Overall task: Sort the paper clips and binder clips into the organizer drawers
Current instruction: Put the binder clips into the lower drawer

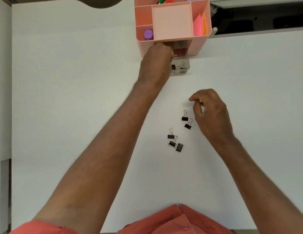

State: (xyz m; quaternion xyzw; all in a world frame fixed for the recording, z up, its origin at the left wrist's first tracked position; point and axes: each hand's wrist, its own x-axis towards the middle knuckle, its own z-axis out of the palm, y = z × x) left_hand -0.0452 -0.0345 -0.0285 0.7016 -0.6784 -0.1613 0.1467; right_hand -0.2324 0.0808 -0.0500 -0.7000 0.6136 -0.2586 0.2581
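A pink desk organizer [199, 46] stands at the table's far side. Its lower clear drawer [186, 70] is pulled out and holds a few black binder clips [182, 65]. My left hand [155, 63] is at the drawer's left side, fingers closed on a binder clip [175, 56] whose silver handle pokes out above the drawer. Several black binder clips lie loose on the table in two groups, one pair [185, 116] and a cluster [179, 147] nearer me. My right hand [211, 114] hovers just right of the pair, fingers curled and apart, holding nothing I can see.
The organizer's top compartments hold a purple cap [148, 34], pink and orange sticky notes [199, 27] and markers [166, 0]. A second clear drawer [180, 43] sits above the open one. A dark gap [259, 19] runs behind the white table [71, 81] at the right.
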